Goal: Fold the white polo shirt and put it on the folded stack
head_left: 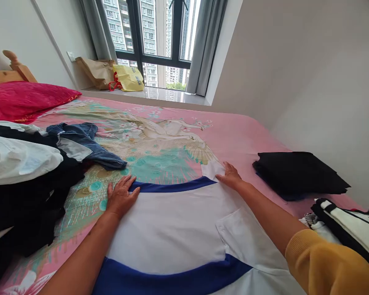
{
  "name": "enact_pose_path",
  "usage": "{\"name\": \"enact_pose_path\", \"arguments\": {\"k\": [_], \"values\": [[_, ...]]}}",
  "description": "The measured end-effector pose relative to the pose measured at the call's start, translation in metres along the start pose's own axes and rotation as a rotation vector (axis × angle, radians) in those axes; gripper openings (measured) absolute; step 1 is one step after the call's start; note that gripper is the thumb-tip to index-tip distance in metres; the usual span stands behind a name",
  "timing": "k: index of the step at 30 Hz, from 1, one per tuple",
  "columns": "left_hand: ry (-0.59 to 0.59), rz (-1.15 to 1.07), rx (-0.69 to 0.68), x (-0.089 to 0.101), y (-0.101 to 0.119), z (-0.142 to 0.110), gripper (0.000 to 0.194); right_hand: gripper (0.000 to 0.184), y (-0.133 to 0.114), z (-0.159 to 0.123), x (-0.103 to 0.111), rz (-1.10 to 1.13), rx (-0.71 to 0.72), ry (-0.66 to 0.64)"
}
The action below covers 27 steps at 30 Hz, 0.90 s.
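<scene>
Resting apart and unclenched, both hands (120, 196) (230, 176) touch a white shirt (172, 229) cropped below.

No text can be read — the print on the yellow bag (128, 78) is too small.

Soft daylight from the far window (156, 60), right pane (193, 30) nearly white, glare on the sill (160, 94), right wall (310, 82) softly shaded, shirt (169, 225) evenly lit, near-right sleeve (332, 262) stretched by wide-angle distortion
</scene>
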<state>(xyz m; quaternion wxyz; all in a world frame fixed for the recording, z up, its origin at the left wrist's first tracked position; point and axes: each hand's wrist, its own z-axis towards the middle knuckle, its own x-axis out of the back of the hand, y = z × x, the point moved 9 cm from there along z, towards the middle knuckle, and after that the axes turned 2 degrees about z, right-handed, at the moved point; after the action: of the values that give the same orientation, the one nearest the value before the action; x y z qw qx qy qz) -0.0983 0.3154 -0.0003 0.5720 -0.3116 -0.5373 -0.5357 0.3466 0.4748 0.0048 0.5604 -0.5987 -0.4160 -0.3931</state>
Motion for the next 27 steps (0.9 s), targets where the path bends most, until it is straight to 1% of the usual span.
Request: {"name": "enact_pose_path", "arguments": {"k": [2, 3, 4, 6, 10, 13, 15, 17, 19, 22, 25, 27], "values": [[0.000, -0.005, -0.013, -0.001, 0.000, 0.000, 0.046, 0.099, 0.006, 0.023, -0.003, 0.058, -0.102, -0.067], [0.001, -0.005, -0.015, -0.002, 0.000, 0.000, 0.046, 0.104, 0.008, 0.032, -0.004, 0.103, -0.138, -0.091], [0.002, -0.005, -0.014, -0.002, 0.000, 0.000, 0.047, 0.104, 0.009, 0.041, -0.004, 0.152, -0.159, -0.115], [0.000, -0.001, -0.003, -0.002, -0.001, 0.001, 0.049, 0.096, 0.010, 0.054, -0.009, 0.249, -0.179, -0.183], [-0.024, 0.008, 0.021, -0.003, 0.001, 0.000, 0.050, 0.064, 0.007, 0.062, -0.025, 0.380, -0.194, -0.329], [-0.047, 0.001, 0.047, -0.002, 0.002, -0.003, 0.051, 0.046, 0.004, 0.056, -0.031, 0.476, -0.200, -0.366], [-0.070, -0.009, 0.067, 0.001, 0.003, -0.003, 0.052, 0.041, 0.003, 0.048, -0.027, 0.542, -0.190, -0.347], [-0.117, -0.014, 0.090, 0.005, 0.003, 0.001, 0.054, 0.040, 0.003, 0.039, -0.018, 0.638, -0.178, -0.319], [-0.218, -0.017, 0.108, 0.010, 0.002, 0.008, 0.056, 0.038, 0.003, 0.027, -0.006, 0.802, -0.171, -0.315], [-0.383, -0.030, 0.115, 0.019, 0.001, 0.022, 0.055, 0.034, -0.001, 0.007, 0.013, 1.020, -0.131, -0.378], [-0.473, -0.079, 0.080, 0.033, 0.004, 0.030, 0.040, 0.029, -0.005, -0.014, 0.030, 1.048, -0.094, -0.438], [-0.500, -0.126, 0.034, 0.044, 0.008, 0.028, 0.030, 0.025, -0.006, -0.028, 0.043, 1.047, -0.089, -0.435]]}}
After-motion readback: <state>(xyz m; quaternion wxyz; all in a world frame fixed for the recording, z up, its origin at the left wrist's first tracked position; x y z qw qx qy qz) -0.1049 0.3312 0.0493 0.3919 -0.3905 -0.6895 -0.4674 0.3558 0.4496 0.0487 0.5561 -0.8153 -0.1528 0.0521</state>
